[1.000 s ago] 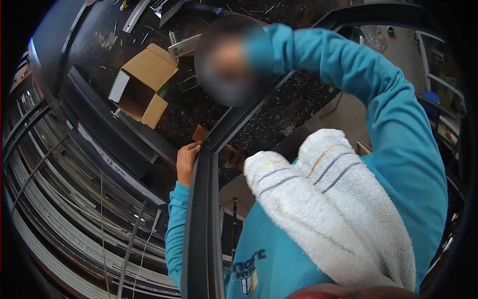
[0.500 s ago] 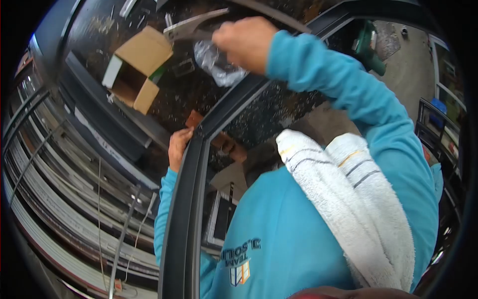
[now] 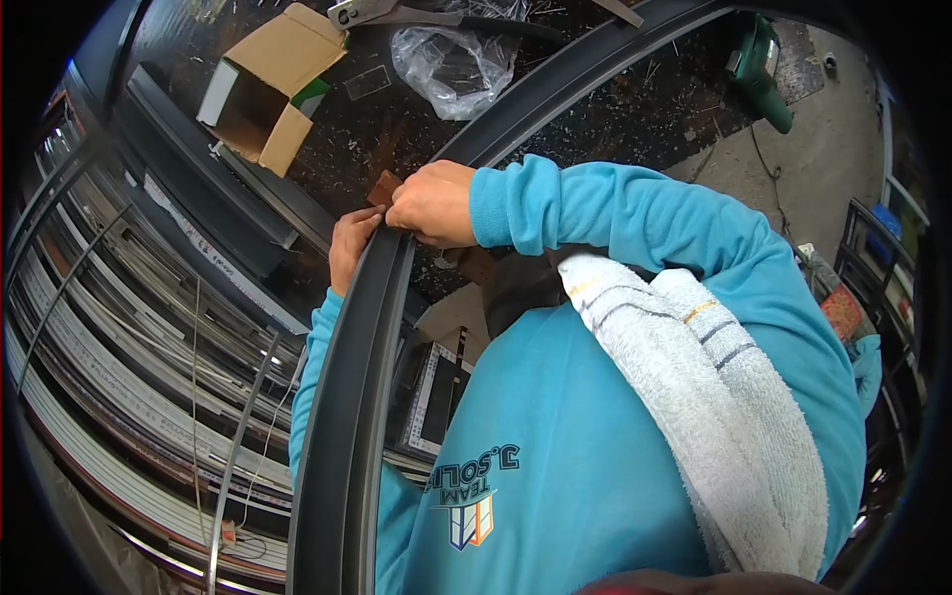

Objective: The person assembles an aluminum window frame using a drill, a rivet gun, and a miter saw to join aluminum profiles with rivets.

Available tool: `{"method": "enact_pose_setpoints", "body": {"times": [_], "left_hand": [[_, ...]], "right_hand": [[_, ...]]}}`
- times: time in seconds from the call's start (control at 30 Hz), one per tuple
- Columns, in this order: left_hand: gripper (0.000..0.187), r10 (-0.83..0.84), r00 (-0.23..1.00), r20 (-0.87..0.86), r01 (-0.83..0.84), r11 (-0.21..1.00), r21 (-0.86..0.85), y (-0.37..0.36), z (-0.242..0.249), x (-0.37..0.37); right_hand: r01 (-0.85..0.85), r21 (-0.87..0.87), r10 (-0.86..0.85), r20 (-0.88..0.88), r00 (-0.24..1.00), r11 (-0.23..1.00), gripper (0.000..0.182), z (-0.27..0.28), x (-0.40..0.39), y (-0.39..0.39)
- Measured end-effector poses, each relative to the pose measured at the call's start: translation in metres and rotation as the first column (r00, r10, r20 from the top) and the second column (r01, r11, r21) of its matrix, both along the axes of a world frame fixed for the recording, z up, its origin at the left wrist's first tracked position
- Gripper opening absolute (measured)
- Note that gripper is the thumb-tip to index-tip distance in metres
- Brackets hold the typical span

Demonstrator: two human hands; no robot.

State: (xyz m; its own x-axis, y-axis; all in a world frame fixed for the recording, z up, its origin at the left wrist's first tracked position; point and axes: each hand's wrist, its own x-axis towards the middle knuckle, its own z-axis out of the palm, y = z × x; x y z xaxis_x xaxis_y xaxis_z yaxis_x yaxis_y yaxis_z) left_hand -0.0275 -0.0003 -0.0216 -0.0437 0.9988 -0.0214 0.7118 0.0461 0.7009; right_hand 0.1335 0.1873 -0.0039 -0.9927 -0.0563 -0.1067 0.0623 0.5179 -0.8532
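Both of my hands meet at the corner of a dark grey metal frame point(image 3: 347, 397). My left hand point(image 3: 349, 243) rests on the frame's outer edge, its fingers bent at the corner. Just beside it, my right hand point(image 3: 433, 203) is closed over the corner, fingertips pinched; anything between them is too small to make out. A reddish-brown block point(image 3: 384, 187) shows beyond the fingertips, under the frame. A grey metal tool with a dark handle point(image 3: 397, 14) lies on the dark table, by a crumpled clear plastic bag point(image 3: 451, 74).
An open cardboard box point(image 3: 288, 50) stands on the dark, debris-strewn table point(image 3: 357, 129). Long metal profiles point(image 3: 129, 397) fill a rack at the left. A green power tool point(image 3: 759, 69) lies at the upper right. A white towel point(image 3: 694, 387) hangs over the chest.
My right hand has come down and left from above the plastic bag to the frame corner, beside my left hand. The metal tool now lies on the table, out of my hand.
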Motion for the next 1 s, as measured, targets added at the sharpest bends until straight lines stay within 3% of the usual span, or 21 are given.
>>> {"method": "enact_pose_setpoints", "body": {"times": [0.2, 0.33, 0.43, 0.53, 0.57, 0.63, 0.7, 0.73, 0.8, 0.83, 0.87, 0.9, 0.97, 1.0], "left_hand": [[0.055, -0.006, 0.999, -0.037, 0.006, 1.0, -0.001, 0.006, 0.007, 0.003], [0.034, 0.25, 0.937, 0.242, -0.211, 0.961, -0.177, -0.013, -0.009, 0.007], [0.053, 0.081, 0.996, 0.035, -0.078, 0.993, -0.084, -0.013, -0.009, 0.001], [0.032, 0.214, 0.963, 0.165, -0.189, 0.97, -0.155, -0.01, -0.003, 0.008], [0.032, 0.251, 0.95, 0.185, -0.218, 0.959, -0.181, -0.01, -0.005, 0.007], [0.032, 0.291, 0.935, 0.203, -0.247, 0.944, -0.218, -0.019, -0.013, 0.007], [0.036, 0.258, 0.948, 0.184, -0.224, 0.956, -0.187, -0.024, -0.017, 0.005], [0.038, 0.226, 0.96, 0.164, -0.203, 0.968, -0.147, -0.024, -0.021, 0.003], [0.042, 0.315, 0.91, 0.269, -0.275, 0.945, -0.177, -0.032, -0.036, 0.002], [0.043, 0.428, 0.819, 0.383, -0.348, 0.9, -0.261, -0.041, -0.05, 0.001], [0.044, 0.413, 0.827, 0.382, -0.349, 0.909, -0.227, -0.043, -0.051, 0.001], [0.046, 0.398, 0.835, 0.379, -0.349, 0.917, -0.193, -0.044, -0.051, 0.002], [0.049, 0.121, 0.989, 0.081, -0.127, 0.989, 0.07, -0.023, -0.032, 0.0], [0.054, 0.111, 0.994, 0.018, -0.113, 0.989, 0.1, -0.014, -0.022, 0.006]], "right_hand": [[0.03, 0.072, -0.036, 0.09, 0.995, 0.997, 0.013, 0.013, -0.01, -0.006], [0.197, -0.11, -0.177, 0.169, 0.97, 0.974, 0.018, 0.004, -0.014, -0.007], [0.192, -0.15, -0.152, 0.247, 0.957, 0.97, 0.017, 0.01, -0.013, -0.007], [0.172, -0.127, -0.149, 0.173, 0.974, 0.977, 0.016, 0.015, -0.009, -0.01], [0.086, -0.16, -0.057, 0.174, 0.983, 0.983, 0.018, 0.016, -0.006, -0.006], [0.154, -0.152, -0.156, 0.001, 0.988, 0.976, 0.024, 0.035, 0.014, 0.016], [0.286, -0.219, -0.335, -0.235, 0.913, 0.933, 0.03, 0.047, 0.047, 0.061], [0.406, -0.169, -0.44, -0.323, 0.838, 0.898, 0.028, 0.048, 0.064, 0.088], [0.655, -0.161, -0.674, -0.134, 0.727, 0.739, 0.019, 0.056, 0.098, 0.143], [0.759, -0.038, -0.758, -0.113, 0.643, 0.65, 0.018, 0.058, 0.107, 0.164], [0.785, -0.021, -0.765, -0.245, 0.596, 0.619, 0.017, 0.047, 0.101, 0.179], [0.732, -0.021, -0.726, -0.151, 0.671, 0.681, 0.018, 0.049, 0.089, 0.188], [0.484, 0.272, -0.447, -0.188, 0.874, 0.832, 0.024, 0.013, 0.054, 0.193], [0.373, 0.426, -0.378, -0.076, 0.923, 0.824, 0.027, 0.005, 0.04, 0.183]]}}
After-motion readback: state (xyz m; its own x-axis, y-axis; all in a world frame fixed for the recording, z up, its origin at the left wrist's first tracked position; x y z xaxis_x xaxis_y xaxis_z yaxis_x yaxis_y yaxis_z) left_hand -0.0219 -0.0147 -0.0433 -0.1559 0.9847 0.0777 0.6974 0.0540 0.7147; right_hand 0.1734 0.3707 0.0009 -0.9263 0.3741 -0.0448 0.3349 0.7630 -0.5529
